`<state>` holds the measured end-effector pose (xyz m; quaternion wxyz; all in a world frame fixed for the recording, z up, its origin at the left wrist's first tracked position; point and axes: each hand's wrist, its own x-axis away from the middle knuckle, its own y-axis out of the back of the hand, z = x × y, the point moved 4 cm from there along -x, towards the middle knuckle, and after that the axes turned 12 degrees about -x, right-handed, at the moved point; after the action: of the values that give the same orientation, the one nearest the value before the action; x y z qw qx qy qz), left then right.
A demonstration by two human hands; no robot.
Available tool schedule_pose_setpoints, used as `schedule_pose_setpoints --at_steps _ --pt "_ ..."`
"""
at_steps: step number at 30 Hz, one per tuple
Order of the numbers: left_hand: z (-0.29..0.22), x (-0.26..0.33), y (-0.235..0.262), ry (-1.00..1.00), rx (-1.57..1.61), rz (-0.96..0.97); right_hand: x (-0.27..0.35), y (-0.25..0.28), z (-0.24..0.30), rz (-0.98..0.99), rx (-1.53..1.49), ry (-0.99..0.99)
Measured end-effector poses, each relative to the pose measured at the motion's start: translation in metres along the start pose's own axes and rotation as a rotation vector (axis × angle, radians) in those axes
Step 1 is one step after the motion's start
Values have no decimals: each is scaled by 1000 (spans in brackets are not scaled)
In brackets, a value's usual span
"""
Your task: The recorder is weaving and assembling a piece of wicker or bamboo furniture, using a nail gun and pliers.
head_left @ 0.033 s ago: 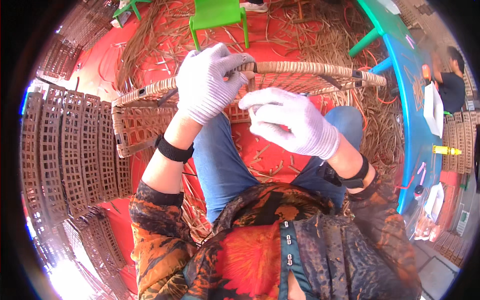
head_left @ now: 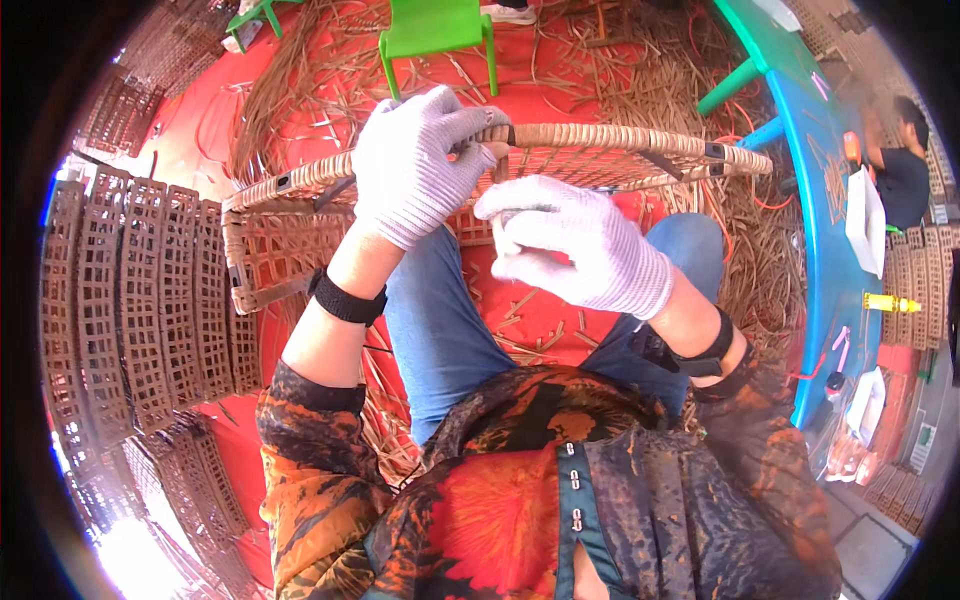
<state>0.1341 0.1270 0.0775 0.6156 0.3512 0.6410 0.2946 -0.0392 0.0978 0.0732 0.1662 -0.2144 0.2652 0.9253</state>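
Left hand (head_left: 420,170) grips the rim of one woven frame (head_left: 600,134), its glove hiding part of that rim; the frame spans just ahead of two denim knees. Right hand (head_left: 595,245) curls near the rim; whether its fingertips meet or pinch something, I cannot tell. Around: one green chair (head_left: 435,28), two white trays (head_left: 866,225) by the blue bench (head_left: 812,170), one yellow bottle (head_left: 890,303), and loose strips (head_left: 640,90) littering the floor (head_left: 575,322).
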Motion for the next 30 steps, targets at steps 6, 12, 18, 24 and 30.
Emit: schedule_pose_setpoints --at_steps 6,12,18,24,30 --pt "0 -1 0 5 20 -4 6 1 -21 -298 -397 -242" --pt "6 -3 -4 -41 -27 17 3 -1 -16 -177 -18 -173" --pt "14 -7 -13 -59 -79 44 -8 -9 -6 -259 205 40" --pt "18 -6 -20 -21 -165 77 0 -11 -5 -301 147 -45" --pt "7 3 -7 -50 -106 -7 20 -18 0 -370 48 -150"
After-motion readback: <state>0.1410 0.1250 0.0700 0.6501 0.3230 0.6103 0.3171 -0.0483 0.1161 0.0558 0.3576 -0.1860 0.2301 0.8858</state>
